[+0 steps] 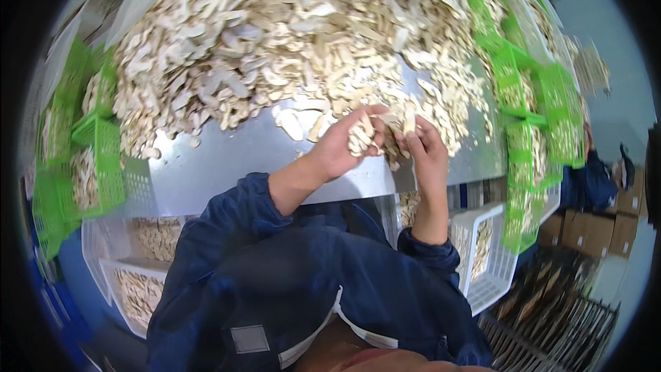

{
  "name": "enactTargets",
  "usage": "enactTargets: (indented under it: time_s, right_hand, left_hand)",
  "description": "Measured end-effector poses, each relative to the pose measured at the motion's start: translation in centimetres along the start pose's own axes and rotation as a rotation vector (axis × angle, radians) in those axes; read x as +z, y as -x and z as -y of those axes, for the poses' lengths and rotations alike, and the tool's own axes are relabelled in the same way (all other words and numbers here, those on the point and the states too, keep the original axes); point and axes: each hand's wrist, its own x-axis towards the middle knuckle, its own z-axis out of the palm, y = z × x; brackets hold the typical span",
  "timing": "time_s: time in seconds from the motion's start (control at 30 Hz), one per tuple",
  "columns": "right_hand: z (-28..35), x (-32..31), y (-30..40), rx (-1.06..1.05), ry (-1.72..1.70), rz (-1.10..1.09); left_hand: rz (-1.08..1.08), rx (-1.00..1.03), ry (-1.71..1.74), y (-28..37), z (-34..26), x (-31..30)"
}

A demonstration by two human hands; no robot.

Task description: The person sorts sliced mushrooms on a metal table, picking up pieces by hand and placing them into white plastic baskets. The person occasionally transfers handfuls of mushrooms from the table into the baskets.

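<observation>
Pale dried slices (pixel 310 36), which look like mushroom, lie heaped over a metal table (pixel 206 170). My left hand (pixel 343 144) is palm up above the table's near part, its fingers curled around several small slices (pixel 360 138). Close beside it on the right, my right hand (pixel 426 147) pinches a longer pale slice (pixel 409 119) between thumb and fingers. A few darker brownish slices (pixel 391 147) show between the two hands. Larger white slices (pixel 292 124) lie at the heap's near edge, just left of my hands.
Green plastic baskets (pixel 111 165) with slices line the table's left side; more green baskets (pixel 520 139) line the right. White crates (pixel 496 274) stand below the table edge. Cardboard boxes (pixel 586 230) and a person in dark blue (pixel 588 181) are farther right.
</observation>
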Motion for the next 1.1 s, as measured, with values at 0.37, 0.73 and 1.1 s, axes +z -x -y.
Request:
enactTargets:
  time_s: [0.37, 0.73, 1.1]
  right_hand:
    - [-0.5, 1.6, 1.9, -0.049, 0.217, 0.120]
    - [-9.1, -7.2, 15.3, 0.453, -0.198, -0.317]
    - [-9.9, -11.1, 10.7, 0.012, 0.073, -0.630]
  left_hand:
    - [0.020, 0.069, -0.318, 0.4, 0.5, -0.7]
    - [0.109, -0.043, -0.276, -0.1, 0.3, 0.5]
    - [0.161, -0.472, -0.176, 1.9, 2.6, 0.9]
